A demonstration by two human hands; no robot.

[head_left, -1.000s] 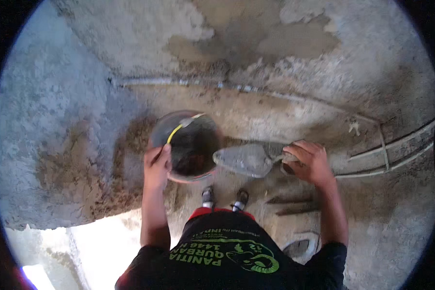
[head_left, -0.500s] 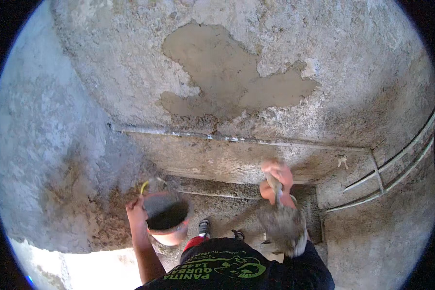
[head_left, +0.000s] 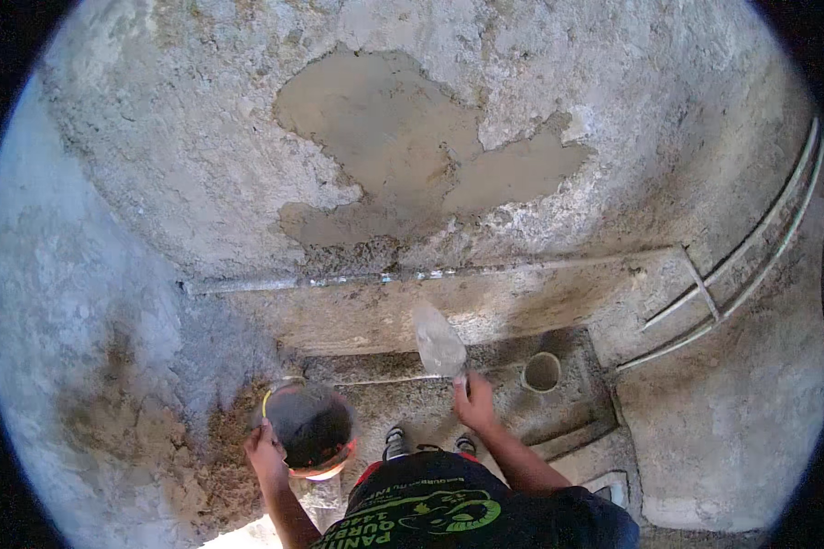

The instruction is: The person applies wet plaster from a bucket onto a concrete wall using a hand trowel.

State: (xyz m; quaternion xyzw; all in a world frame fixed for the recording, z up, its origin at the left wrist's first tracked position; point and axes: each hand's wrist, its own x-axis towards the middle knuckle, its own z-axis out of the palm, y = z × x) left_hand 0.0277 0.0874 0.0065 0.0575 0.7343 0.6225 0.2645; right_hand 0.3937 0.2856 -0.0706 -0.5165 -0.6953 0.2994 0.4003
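Note:
My left hand is closed on the left rim of a bucket, beside its yellow handle grip. Dark grey mortar-like stuff shows inside the bucket. In front of my body, my right hand grips the handle of a trowel, whose pale, pointed blade is aimed toward the wall. A smooth, damp-looking patch of mortar covers part of the rough wall ahead, above the blade and apart from it.
A thin pipe runs along the wall's lower part. Two curved pipes joined by a short piece are on the right wall. A round pale container stands on the floor at right. My feet are beside the bucket.
My right hand has turned the trowel from blade toward my body to blade toward the wall, and moved lower and left. My left hand stays on the bucket. The view has shifted slightly.

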